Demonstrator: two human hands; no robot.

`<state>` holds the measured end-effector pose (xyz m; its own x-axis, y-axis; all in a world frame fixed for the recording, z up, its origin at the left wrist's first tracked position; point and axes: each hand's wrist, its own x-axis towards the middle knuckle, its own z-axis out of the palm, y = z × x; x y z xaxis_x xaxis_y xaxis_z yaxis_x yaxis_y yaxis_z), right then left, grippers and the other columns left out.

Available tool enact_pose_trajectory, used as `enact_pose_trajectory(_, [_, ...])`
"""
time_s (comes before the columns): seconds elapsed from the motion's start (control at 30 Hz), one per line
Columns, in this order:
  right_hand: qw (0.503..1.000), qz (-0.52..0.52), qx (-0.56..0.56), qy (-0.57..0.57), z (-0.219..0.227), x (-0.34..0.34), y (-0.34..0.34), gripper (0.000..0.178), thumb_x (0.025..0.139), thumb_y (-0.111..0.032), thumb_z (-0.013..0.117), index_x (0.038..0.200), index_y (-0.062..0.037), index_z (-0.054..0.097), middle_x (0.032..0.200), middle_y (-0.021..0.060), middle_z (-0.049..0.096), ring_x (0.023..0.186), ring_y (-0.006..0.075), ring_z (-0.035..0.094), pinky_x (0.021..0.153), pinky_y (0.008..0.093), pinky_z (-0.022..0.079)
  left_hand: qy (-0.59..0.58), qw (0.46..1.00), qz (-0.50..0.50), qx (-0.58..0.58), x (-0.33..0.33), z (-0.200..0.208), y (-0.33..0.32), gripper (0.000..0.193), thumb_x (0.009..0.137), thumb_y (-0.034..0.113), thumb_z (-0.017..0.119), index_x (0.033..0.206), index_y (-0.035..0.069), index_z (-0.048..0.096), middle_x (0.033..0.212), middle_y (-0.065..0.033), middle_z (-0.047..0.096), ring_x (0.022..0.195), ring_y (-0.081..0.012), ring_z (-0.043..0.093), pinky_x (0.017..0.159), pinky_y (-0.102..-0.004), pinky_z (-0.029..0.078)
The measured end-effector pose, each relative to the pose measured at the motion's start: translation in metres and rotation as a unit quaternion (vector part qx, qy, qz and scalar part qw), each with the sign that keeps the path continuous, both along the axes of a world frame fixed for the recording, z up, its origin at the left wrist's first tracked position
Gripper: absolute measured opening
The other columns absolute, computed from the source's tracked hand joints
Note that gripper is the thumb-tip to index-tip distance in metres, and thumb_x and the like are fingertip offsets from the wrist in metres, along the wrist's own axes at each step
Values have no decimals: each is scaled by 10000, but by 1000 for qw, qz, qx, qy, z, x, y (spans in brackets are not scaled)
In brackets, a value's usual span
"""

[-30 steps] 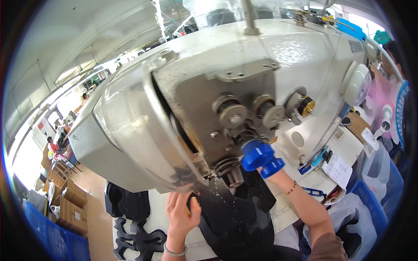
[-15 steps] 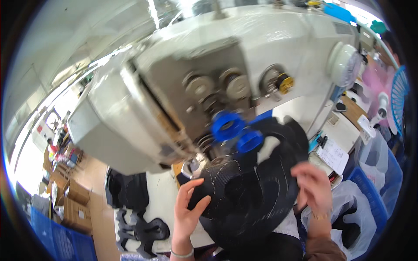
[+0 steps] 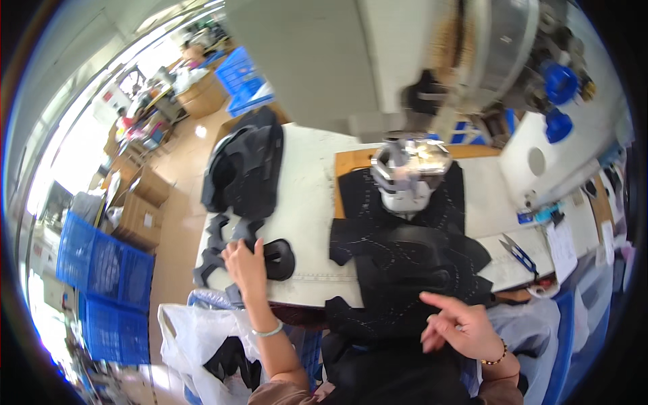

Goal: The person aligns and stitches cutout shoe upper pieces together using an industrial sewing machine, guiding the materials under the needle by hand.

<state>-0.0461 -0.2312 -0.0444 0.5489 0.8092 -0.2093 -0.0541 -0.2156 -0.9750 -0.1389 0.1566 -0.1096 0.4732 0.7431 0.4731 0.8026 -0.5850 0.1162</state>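
Observation:
My left hand [image 3: 244, 268] reaches over dark grey cut-out pieces [image 3: 214, 251] at the table's left side. Its thumb stands apart, and its fingertips rest on or just above a piece; contact is unclear. Black panels with pale stitch lines [image 3: 412, 263] lie under the sewing machine's needle area [image 3: 410, 177] and spread toward me over the table's front edge. My right hand [image 3: 464, 329] hovers at their near right part, index finger stretched out and the other fingers loosely curled. Nothing shows in it. A stack of black shaped pieces [image 3: 251, 165] lies beyond my left hand.
Scissors with dark blue handles [image 3: 518, 256] lie on the white table [image 3: 307, 202], right of the panels. White plastic bags [image 3: 182, 337] hang at the front. Blue crates [image 3: 101, 270] and cardboard boxes [image 3: 140, 219] stand on the floor to the left. The machine head [image 3: 486, 61] overhangs the back.
The view has swung left. My left hand has left the black stitched piece and moved left to the grey cut-outs. The stitched material now lies spread out, and my right hand is at its near edge.

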Motion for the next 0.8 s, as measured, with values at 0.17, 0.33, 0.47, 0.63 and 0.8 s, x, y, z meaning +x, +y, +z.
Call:
enact_pose_trajectory(0.17, [791,-77,-125,-593,-12,48,44,608,764,-223,699,1266,18,454,1229,187,506,1176,332,448,980,424,356,-49,999,-6,-4,13,-1,-2,330,820,276,612,917,-32,678,924,-161,625,896,-313,553,810,-382,445])
enact_pose_trajectory(0.33, [762,18,-150,-630,-26,75,60,779,674,-245,761,1300,40,393,1161,185,478,1116,328,453,1011,431,344,-70,997,1,-19,7,-6,11,270,835,217,567,866,-33,665,901,-165,622,877,-315,567,767,-399,462])
enact_pose_trajectory(0.47, [816,23,-125,-563,-12,80,65,784,633,-187,796,1270,50,406,1043,153,432,1003,300,481,929,382,405,-97,985,-134,44,-37,-2,44,201,866,108,444,771,-22,562,856,-186,604,779,-312,582,716,-371,469])
enact_pose_trajectory(0.63, [906,16,-55,-419,-22,107,66,421,732,-159,738,1041,-8,495,1055,154,423,951,346,535,818,379,454,-524,755,-229,-319,-18,68,-35,387,972,232,304,714,7,484,648,-102,554,471,-184,524,499,-283,441])
enact_pose_trajectory(0.8, [947,20,-56,-317,-27,126,66,377,781,-226,701,1012,14,524,1047,170,549,970,335,569,839,373,457,-166,729,-255,-613,31,73,-162,179,899,151,590,891,47,443,636,-21,500,411,-66,454,355,-229,351])
